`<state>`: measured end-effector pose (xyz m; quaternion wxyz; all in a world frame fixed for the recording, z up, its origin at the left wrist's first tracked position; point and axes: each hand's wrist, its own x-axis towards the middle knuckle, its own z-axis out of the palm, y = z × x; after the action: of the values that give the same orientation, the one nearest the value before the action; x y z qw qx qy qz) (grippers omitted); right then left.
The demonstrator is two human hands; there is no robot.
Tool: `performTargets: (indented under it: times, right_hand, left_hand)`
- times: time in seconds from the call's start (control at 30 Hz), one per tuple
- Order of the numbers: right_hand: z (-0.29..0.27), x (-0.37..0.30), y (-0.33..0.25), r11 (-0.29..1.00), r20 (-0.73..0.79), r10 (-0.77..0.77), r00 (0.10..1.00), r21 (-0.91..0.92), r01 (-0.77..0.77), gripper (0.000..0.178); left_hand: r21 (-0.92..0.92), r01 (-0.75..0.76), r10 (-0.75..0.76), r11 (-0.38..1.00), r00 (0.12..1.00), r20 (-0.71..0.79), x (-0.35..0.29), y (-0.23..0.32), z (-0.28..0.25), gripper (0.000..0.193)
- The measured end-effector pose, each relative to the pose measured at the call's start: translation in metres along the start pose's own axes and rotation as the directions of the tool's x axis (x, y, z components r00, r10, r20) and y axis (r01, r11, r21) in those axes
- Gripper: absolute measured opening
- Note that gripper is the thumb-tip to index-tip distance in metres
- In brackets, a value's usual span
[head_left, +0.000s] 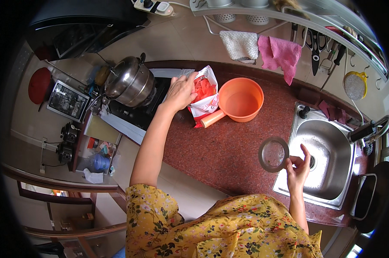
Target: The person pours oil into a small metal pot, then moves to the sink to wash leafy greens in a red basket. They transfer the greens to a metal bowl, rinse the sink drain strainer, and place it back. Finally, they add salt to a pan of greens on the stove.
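My left hand (pixel 181 91) is at the top of a white and red plastic bag (pixel 203 106), its fingers curled over the rim. Crumpled red plastic (pixel 204 89) shows in the bag's mouth; my fingertips are partly hidden there. Touching the bag's right side is an orange plastic dipper (pixel 241 99), its pale handle pointing toward me. Between thumb and fingers of my right hand (pixel 297 171) is a round sink strainer (pixel 266 163) with a wide metal rim and a see-through middle. It is held up over the counter, just left of the sink.
A steel sink (pixel 328 189) is set into the red speckled counter (pixel 211 159) at right. On the stove (pixel 123 114) at left stands a steel steamer pot (pixel 130 81). White (pixel 240 44) and pink cloths (pixel 280 56) hang at the back, beside hanging scissors (pixel 319 41).
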<state>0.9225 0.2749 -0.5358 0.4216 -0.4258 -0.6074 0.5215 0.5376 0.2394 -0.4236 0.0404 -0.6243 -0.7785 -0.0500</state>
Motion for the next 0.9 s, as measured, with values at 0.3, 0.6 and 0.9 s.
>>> performTargets:
  times: [0.3,0.6,0.9]
  right_hand:
    - [-0.007,0.01,0.0,0.94,0.024,0.084,0.996,0.329,-0.087,0.058]
    - [-0.008,0.01,-0.011,0.931,0.072,0.004,0.997,0.364,-0.03,0.057]
    - [-0.001,0.002,-0.012,0.947,0.118,-0.053,0.992,0.321,0.013,0.056]
  left_hand:
    - [-0.258,-0.285,0.199,0.923,0.929,-0.313,-0.034,0.086,-0.004,0.019]
    - [-0.448,-0.526,0.551,0.723,0.83,-0.086,-0.067,0.182,0.053,0.022]
    - [-0.367,-0.551,0.595,0.749,0.804,0.008,-0.067,0.188,0.051,0.013]
